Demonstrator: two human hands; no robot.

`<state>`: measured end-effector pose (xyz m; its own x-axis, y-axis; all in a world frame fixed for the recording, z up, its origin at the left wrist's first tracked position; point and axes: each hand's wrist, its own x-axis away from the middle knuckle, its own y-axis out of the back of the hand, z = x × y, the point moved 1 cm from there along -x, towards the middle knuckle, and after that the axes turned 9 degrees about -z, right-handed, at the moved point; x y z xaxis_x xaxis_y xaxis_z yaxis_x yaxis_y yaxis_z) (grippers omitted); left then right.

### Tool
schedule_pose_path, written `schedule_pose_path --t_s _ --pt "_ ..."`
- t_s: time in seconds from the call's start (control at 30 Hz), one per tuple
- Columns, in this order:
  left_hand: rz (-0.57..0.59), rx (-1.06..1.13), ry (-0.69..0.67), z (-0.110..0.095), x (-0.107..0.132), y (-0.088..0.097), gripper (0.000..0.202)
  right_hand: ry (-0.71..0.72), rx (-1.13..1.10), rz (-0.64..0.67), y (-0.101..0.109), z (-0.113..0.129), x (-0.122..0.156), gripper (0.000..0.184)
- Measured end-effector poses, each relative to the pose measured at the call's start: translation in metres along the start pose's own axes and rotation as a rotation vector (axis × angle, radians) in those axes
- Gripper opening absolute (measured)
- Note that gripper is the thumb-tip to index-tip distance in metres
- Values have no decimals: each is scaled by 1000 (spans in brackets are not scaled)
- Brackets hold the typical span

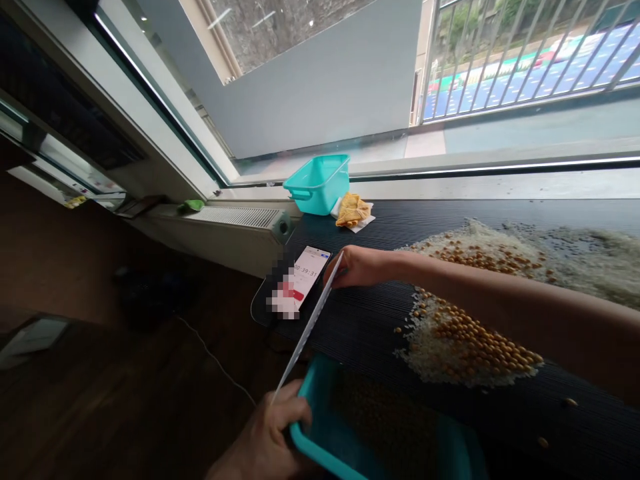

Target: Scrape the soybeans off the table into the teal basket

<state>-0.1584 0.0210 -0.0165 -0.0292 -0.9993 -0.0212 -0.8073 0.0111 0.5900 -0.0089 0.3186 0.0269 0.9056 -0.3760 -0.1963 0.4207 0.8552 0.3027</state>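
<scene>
My right hand [350,267] reaches across from the right, its fingers closed on the upper end of a thin white sheet [311,325] seen nearly edge-on. The sheet's lower end meets my left hand [273,427], which is wrapped round the rim of a teal basin [320,450] below the table edge. Whether the left fingers also pinch the sheet is unclear. Inside the basin lies a dark, shadowed layer of small grains or beans. Under and beside my right forearm, yellow soybeans [480,340] and white rice [430,360] are heaped on the table.
A phone [305,277] with a running timer lies at the left end of the dark table [370,327]. Behind it stand another teal basin [320,187] and a folded yellow cloth [354,211]. More rice [590,263] spreads at the right. A radiator [235,227] and window border the table.
</scene>
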Motion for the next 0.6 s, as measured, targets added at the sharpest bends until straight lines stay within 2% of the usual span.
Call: schedule_pose_path --t_s 0.07,0.13,0.23,0.33,0.43,0.53,0.6 --pt "-18 -36 17 5 -1 21 32 -7 8 9 12 3 10 10" --pt "-46 -61 50 10 -4 34 29 -10 25 14 22 9 18 12" --pt "-45 -64 11 12 -9 35 24 -9 68 0 33 21 27 14" --pt "-3 -55 -22 4 -13 17 25 -9 116 -45 40 38 37 16" --pt "49 36 -86 -12 -17 -12 31 -22 156 -100 48 64 58 17" --pt "99 16 -212 -32 -25 -49 36 -70 310 -262 59 95 101 20" --pt "167 52 -270 -45 -31 -75 40 -148 439 -432 67 116 145 27"
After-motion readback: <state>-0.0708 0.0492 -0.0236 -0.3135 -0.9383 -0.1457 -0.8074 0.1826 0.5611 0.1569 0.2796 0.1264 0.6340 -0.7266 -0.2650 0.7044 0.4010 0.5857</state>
